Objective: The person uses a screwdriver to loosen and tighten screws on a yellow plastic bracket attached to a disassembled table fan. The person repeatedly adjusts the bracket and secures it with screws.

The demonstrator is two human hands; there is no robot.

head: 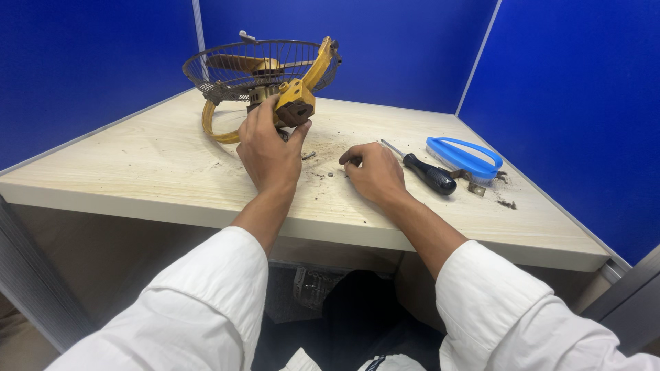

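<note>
Fan [265, 72]: yellow, wire cage, lying near the far left corner of the tabletop [137, 172]
Left hand [269, 150]: gripping the fan's yellow base
Right hand [373, 172]: curled, fingertips down on the tabletop
Screwdriver [426, 170]: beside right hand
Brush [464, 158]: blue, near right edge

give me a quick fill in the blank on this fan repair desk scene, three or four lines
1. The left hand grips the yellow fan at its ____ housing.
2. The screwdriver has a ____ handle.
3. The brush lying right of the screwdriver is ____.
4. The right hand rests on the ____.

Missing words: motor; black; blue; table
</note>
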